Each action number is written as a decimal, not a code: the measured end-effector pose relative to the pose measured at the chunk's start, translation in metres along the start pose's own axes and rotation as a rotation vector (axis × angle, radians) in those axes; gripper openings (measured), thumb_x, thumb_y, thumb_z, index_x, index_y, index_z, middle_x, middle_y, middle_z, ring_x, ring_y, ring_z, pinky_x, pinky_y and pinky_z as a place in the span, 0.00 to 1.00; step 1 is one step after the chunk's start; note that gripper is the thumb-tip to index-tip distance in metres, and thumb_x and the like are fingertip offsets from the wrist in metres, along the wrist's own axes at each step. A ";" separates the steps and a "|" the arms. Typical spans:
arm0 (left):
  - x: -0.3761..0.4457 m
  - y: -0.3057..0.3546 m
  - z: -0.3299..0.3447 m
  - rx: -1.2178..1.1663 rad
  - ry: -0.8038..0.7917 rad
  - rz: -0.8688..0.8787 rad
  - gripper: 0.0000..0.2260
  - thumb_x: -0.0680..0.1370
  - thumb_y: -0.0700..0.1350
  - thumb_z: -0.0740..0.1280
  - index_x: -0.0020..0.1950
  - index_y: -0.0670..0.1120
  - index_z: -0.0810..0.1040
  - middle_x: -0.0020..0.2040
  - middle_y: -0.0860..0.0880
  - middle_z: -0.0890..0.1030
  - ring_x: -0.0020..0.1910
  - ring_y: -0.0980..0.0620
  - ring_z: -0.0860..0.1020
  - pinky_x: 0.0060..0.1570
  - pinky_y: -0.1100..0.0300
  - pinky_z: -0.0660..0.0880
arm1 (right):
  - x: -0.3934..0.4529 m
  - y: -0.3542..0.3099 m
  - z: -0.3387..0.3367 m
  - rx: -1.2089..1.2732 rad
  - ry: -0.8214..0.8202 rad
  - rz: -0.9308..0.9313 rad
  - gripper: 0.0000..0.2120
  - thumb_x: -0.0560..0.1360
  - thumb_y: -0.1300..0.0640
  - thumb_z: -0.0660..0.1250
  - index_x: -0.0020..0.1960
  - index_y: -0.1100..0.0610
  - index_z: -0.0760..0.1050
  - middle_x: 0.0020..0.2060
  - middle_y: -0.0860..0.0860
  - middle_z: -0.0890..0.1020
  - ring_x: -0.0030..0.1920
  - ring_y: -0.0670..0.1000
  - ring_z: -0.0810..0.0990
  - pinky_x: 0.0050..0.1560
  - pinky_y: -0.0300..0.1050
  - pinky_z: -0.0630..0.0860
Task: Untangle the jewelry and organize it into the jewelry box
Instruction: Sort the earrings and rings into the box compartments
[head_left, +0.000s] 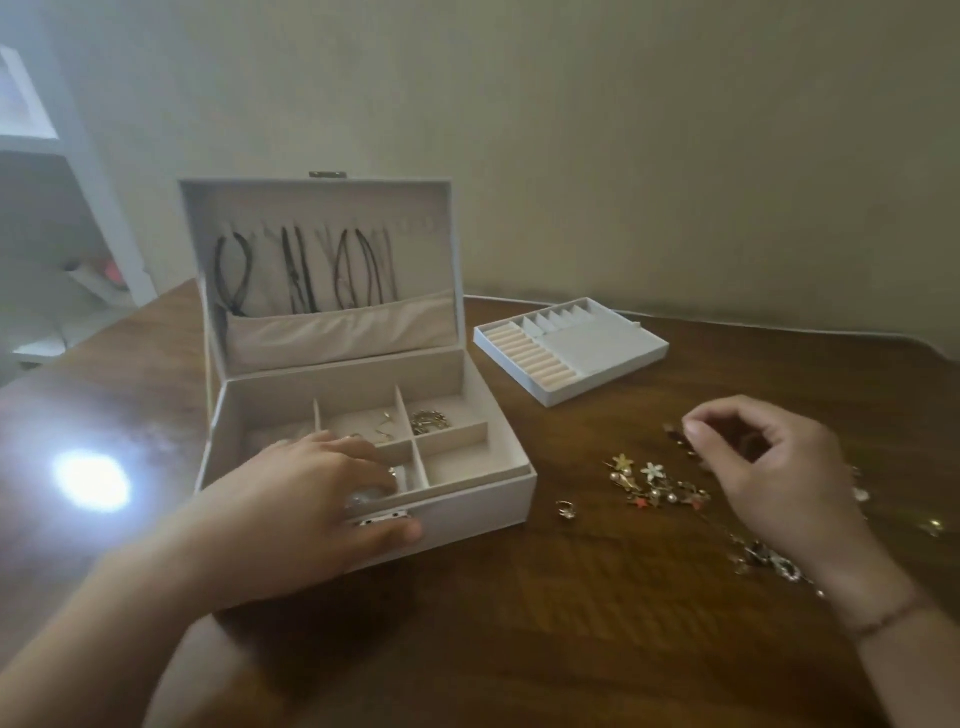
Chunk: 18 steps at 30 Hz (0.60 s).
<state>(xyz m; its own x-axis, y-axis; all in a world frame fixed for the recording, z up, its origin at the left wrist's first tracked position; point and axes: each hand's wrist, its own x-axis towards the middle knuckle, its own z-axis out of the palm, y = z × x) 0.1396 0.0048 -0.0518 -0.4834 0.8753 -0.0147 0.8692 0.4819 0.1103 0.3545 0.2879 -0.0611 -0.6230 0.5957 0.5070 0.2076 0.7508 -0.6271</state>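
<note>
The white jewelry box (467, 512) stands open on the wooden table, dark cords hanging in its raised lid (317, 270). Gold pieces (428, 420) lie in its back compartments. My left hand (311, 499) rests over the box's front edge, fingers inside a front compartment on a small shiny piece, thumb on the clasp. My right hand (769, 462) hovers over a tangle of gold flower and pearl jewelry (654, 483), fingers curled, pinching a small dark piece. A single ring (565, 508) lies between box and tangle.
A white removable tray (613, 364) with ring rolls and small slots sits behind the tangle. More jewelry (769, 561) lies under my right wrist. A bright light glare (91, 478) shows on the table left of the box. White shelving stands at far left.
</note>
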 end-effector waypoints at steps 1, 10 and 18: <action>0.000 -0.002 0.001 -0.048 -0.010 -0.004 0.43 0.62 0.82 0.43 0.65 0.63 0.76 0.66 0.67 0.72 0.66 0.63 0.70 0.66 0.64 0.66 | 0.001 0.003 -0.003 -0.033 0.010 -0.018 0.04 0.74 0.59 0.71 0.44 0.51 0.82 0.36 0.44 0.82 0.40 0.42 0.79 0.34 0.26 0.71; 0.025 0.084 -0.004 -0.093 0.568 0.241 0.14 0.75 0.60 0.67 0.51 0.52 0.82 0.48 0.54 0.80 0.45 0.50 0.79 0.42 0.52 0.79 | 0.017 0.034 -0.039 -0.022 0.227 0.066 0.04 0.75 0.60 0.70 0.45 0.51 0.81 0.40 0.44 0.83 0.40 0.39 0.79 0.39 0.25 0.73; 0.075 0.144 0.053 0.228 0.259 0.463 0.10 0.64 0.43 0.78 0.42 0.45 0.82 0.37 0.47 0.79 0.33 0.47 0.77 0.32 0.55 0.74 | 0.025 0.056 -0.056 -0.243 -0.040 0.218 0.07 0.76 0.58 0.70 0.47 0.46 0.80 0.40 0.42 0.81 0.37 0.41 0.78 0.29 0.27 0.70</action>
<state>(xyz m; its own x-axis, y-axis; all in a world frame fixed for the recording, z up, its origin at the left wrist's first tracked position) 0.2339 0.1417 -0.0900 -0.0322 0.9725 0.2308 0.9827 0.0729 -0.1702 0.3924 0.3609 -0.0502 -0.5723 0.7419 0.3494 0.5106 0.6557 -0.5561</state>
